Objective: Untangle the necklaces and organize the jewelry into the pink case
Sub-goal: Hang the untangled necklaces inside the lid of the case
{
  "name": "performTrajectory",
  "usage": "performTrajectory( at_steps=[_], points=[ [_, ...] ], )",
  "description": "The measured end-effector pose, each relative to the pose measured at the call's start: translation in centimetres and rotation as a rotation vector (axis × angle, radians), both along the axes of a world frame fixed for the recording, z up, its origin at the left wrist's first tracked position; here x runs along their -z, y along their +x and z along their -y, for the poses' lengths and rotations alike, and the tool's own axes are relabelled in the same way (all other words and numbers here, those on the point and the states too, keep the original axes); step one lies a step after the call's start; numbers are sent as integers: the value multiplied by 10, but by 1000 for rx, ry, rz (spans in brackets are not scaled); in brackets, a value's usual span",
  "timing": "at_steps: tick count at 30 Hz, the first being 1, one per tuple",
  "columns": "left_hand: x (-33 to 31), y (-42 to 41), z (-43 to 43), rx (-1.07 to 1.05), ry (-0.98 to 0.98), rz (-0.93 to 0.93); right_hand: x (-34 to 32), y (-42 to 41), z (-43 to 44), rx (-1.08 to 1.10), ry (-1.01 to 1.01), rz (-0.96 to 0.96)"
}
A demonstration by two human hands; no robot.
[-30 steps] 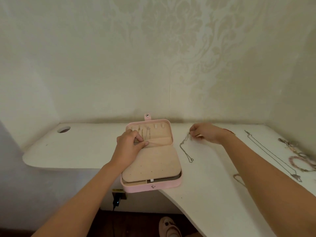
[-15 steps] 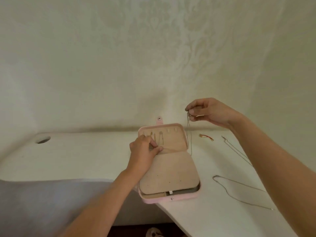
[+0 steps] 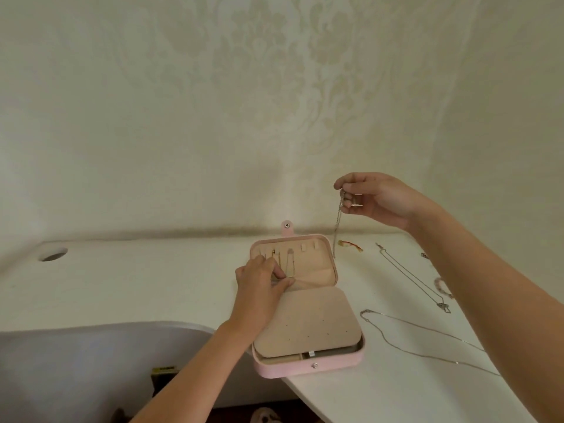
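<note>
The pink case (image 3: 308, 366) lies open on the white desk, its beige lid panel carrying two hung necklaces (image 3: 290, 262). My left hand (image 3: 259, 288) rests at the lid's lower edge and pinches the beige pocket flap there. My right hand (image 3: 375, 199) is raised above the desk, right of the case. It pinches the top of a silver chain necklace (image 3: 336, 230), which hangs straight down beside the lid's right edge.
On the desk (image 3: 152, 285) to the right lie a long thin silver necklace (image 3: 421, 340), another chain with a pendant (image 3: 412, 277), a small orange-red piece (image 3: 351, 244) and a beaded bracelet (image 3: 442, 286). A cable hole (image 3: 54, 254) sits at far left. The wall stands close behind.
My right hand has lifted the silver chain off the desk and holds it hanging beside the case lid. My left hand has stayed at the pocket flap.
</note>
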State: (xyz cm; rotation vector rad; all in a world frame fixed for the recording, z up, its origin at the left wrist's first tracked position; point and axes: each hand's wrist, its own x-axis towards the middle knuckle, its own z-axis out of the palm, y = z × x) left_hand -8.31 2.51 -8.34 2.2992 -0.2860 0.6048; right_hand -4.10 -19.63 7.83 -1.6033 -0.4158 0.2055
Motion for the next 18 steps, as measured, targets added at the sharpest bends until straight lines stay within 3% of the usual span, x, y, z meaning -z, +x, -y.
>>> performTrajectory(
  at_steps=[4,6,15,18],
  points=[
    [1,0,-1,3,0,20,-2,1,0,9,30,-25],
    [1,0,-1,5,-1,20,-3,1,2,15,-57,-10],
    [0,-1,-1,-2,18,15,-3,-3,1,110,-1059,300],
    [0,-1,-1,0,9,13,3,-2,1,232,-1383,402]
  ],
)
